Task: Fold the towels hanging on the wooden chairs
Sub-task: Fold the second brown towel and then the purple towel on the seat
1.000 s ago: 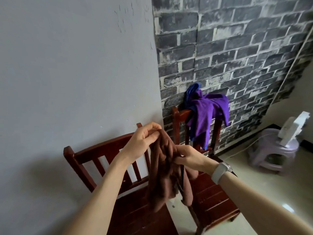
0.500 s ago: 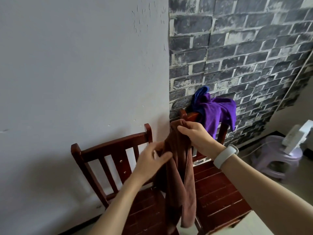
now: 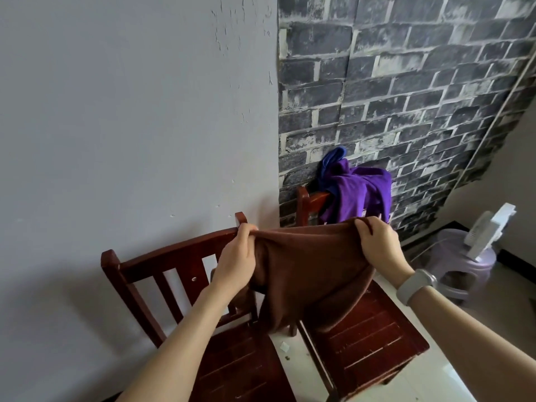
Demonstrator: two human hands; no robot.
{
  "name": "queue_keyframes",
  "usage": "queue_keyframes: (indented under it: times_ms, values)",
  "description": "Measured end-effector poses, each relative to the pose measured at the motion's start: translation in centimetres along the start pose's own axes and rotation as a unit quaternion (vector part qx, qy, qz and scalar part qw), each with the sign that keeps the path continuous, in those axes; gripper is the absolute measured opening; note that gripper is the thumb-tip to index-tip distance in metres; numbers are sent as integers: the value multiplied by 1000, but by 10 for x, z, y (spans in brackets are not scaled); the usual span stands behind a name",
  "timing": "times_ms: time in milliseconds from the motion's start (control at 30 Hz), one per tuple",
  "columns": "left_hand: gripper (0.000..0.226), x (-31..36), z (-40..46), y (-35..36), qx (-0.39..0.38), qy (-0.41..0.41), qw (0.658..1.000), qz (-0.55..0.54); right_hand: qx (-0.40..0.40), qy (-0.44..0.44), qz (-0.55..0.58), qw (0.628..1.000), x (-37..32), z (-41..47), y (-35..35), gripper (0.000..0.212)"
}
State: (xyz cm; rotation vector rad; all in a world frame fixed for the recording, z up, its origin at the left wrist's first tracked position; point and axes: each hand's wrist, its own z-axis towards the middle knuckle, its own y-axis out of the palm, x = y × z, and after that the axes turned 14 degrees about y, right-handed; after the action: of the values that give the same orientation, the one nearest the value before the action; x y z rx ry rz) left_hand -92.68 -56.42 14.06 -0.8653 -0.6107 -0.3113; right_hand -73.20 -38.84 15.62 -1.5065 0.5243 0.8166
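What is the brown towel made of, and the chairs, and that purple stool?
Brown towel: soft, matte cloth, probably microfibre; it sags between both hands. Chairs: glossy, red-brown varnished wood with slats. Purple stool: likely plastic, smooth and slightly see-through.

brown towel (image 3: 307,265) — held spread, purple towel (image 3: 358,192) — chair-draped

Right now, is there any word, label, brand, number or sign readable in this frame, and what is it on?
None can be read.
The watch on the right wrist shows only its pale band; no face is visible.
The white fan on the purple stool bears no legible marking.
The brown towel, purple towel and chairs carry no visible tag or print.
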Motion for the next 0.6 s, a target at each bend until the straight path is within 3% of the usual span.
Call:
queue_keyframes:
  times_ms: [33, 100, 167, 233, 333, 467, 600]
  values:
    - [11, 4, 3, 1, -11, 21, 1000, 17, 6, 11, 6, 1000, 3, -1, 1, 25]
    - [45, 6, 6, -2, -81, 93, 987, 102, 21, 40, 33, 998, 8, 2, 0, 25]
    - [66, 7, 6, -8, -172, 160, 952, 195, 41, 61, 79, 994, 12, 6, -7, 24]
    - [61, 6, 3, -11, -194, 263, 912, 247, 48, 54, 114, 991, 16, 8, -11, 22]
    - [38, 5, 1, -10, -139, 387, 871, 268, 26, 37, 131, 990, 23, 9, -10, 19]
    - [17, 1, 4, -10, -89, 366, 903, 209, -20, 49, 195, 979, 28, 6, -10, 35]
    - [14, -5, 4, -8, -52, 317, 926, 198, -64, 68, 236, 967, 34, 3, -11, 39]
